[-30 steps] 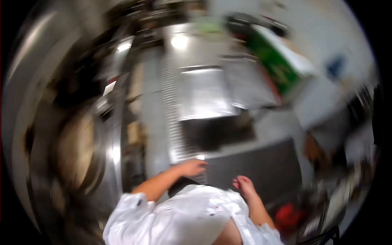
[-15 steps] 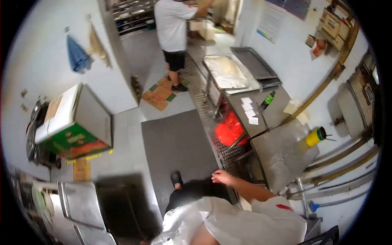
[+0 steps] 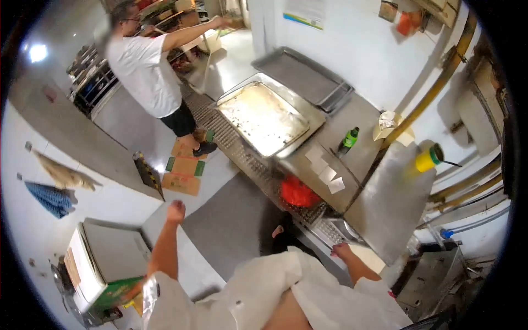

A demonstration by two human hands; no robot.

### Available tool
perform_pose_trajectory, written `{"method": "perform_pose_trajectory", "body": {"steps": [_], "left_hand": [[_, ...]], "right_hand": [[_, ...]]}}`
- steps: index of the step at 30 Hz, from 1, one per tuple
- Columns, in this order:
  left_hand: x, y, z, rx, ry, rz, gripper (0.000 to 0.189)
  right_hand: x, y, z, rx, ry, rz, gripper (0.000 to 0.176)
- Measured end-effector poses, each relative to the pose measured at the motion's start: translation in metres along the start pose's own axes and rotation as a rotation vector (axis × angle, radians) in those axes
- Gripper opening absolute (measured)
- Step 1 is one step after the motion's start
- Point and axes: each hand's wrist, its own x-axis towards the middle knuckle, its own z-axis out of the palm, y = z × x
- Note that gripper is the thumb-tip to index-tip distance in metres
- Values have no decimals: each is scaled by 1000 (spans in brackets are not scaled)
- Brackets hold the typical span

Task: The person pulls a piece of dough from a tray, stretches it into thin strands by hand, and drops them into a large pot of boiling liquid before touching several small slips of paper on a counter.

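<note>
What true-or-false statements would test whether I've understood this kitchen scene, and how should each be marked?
1. The left hand grips the green bottle. False: the bottle is on the metal table, well away from that hand.
2. A blue cloth and a beige cloth hang on the wall. True.
3. The red bag sits on top of the metal table. False: it is lower down, below the table's edge.
4. The co-worker has an arm stretched out. True.
5. The yellow container is beside the co-worker's feet. False: it is on the far side of the metal table from them.
</note>
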Motion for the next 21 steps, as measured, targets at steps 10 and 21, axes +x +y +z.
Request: {"method": "perform_pose_trajectory", "body": {"steps": [10,21], "left_hand": [[274,231,43,79,-170,412,27],[512,215,82,301,21,812,40]], "right_hand": [[52,-298,83,-117,66,-446,30],[72,-519,206,-423,363,-632,36]]}}
